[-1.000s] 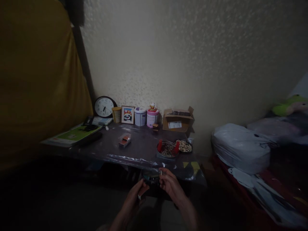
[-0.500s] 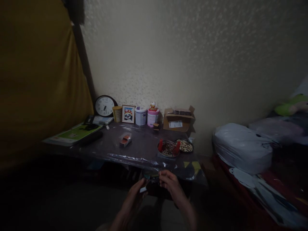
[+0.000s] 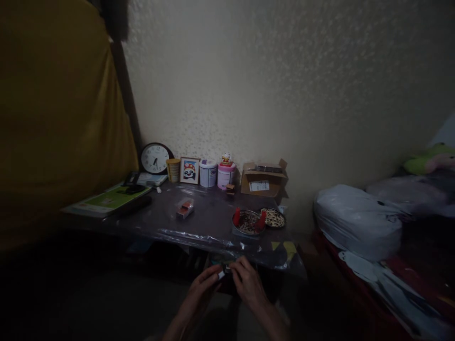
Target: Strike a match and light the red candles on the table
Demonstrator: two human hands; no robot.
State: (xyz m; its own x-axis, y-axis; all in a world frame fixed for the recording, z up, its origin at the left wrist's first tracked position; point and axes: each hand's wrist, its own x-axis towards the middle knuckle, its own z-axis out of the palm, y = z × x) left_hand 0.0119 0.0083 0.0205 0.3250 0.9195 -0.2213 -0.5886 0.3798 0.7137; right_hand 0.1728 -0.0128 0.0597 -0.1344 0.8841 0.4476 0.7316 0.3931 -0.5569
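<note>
Low in front of the table edge, my left hand is closed around a small box with a white side, perhaps a matchbox; the fingers cover most of it. My right hand is pinched on a thin pale stick, close beside the box. The dim light hides whether stick and box touch. Beyond the hands on the table is a round tin with dark speckled contents and two red upright pieces. A second round tin with pale streaky contents sits just behind it to the right.
On the plastic-covered table lies a small orange packet. Along the wall stand a clock, a yellow cup, a panda picture, two tubs and a cardboard box. White bags are at the right.
My right hand has moved down and slightly left, bringing the stick close to the box. The left hand has come slightly right and up, tilting the box.
</note>
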